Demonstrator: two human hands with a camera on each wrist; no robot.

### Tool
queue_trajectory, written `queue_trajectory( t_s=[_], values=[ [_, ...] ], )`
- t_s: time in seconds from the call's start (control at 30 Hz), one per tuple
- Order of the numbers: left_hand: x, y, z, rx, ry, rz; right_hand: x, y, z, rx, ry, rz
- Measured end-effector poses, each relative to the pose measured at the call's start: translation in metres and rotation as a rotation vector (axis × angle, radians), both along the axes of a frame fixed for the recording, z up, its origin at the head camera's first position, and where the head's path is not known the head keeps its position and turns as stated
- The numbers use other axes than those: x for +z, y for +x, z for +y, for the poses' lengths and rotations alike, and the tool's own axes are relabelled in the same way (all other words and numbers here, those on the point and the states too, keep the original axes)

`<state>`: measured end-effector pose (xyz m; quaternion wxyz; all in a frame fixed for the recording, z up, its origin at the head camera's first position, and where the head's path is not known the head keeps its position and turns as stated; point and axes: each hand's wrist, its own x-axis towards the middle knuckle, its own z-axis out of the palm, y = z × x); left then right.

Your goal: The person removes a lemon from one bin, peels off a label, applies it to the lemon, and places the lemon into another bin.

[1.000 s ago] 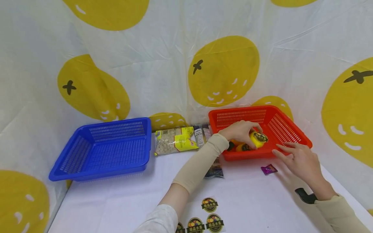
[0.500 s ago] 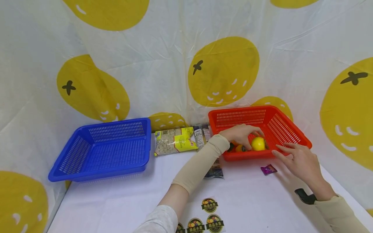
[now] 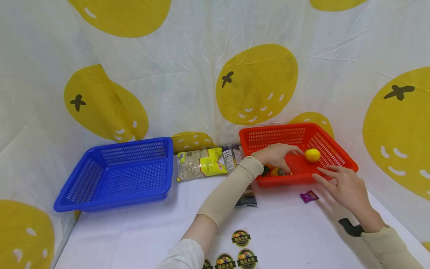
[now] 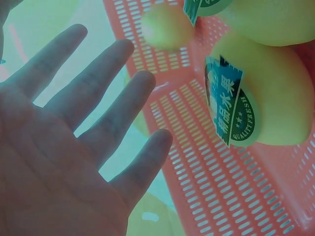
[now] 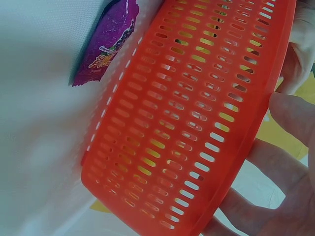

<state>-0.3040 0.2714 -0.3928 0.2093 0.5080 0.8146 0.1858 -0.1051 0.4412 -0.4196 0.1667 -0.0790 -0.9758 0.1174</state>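
Note:
My left hand (image 3: 277,155) reaches over the red basket (image 3: 275,182), its fingers spread and straight and holding nothing in the left wrist view. A yellow, lemon-like fruit (image 3: 312,155) lies in the basket just right of those fingertips. An orange fruit (image 3: 275,172) and a dark green item (image 3: 265,170) sit below the palm, partly covered by the hand. The left wrist view shows a labelled fruit (image 4: 268,98) close beside the fingers. My right hand (image 3: 346,186) is at the basket's front right rim with loosely extended fingers; contact with the rim is uncertain.
A blue basket (image 3: 112,207) stands at the left. Between the baskets lie a yellow-and-clear food bag (image 3: 201,164) and dark packets (image 3: 246,201), partly behind the left arm. A purple wrapped sweet (image 3: 309,196) lies before the red basket; round stickers (image 3: 240,238) lie near the front.
My left hand has let go of the yellow fruit, which has rolled right and back inside the red basket. The right hand has stayed almost still.

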Motion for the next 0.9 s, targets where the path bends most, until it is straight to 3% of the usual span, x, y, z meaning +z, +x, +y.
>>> queue_trajectory(
  t_s=[0.5,0.9],
  values=[
    [0.002,0.0027,0.0024,0.017,0.021,-0.02,0.0004,0.0026,0.0,0.004,0.004,0.026],
    [0.0047,0.0046,0.0001,0.042,0.003,0.066,-0.001,0.0021,-0.0033,-0.003,-0.01,0.029]
  ],
)
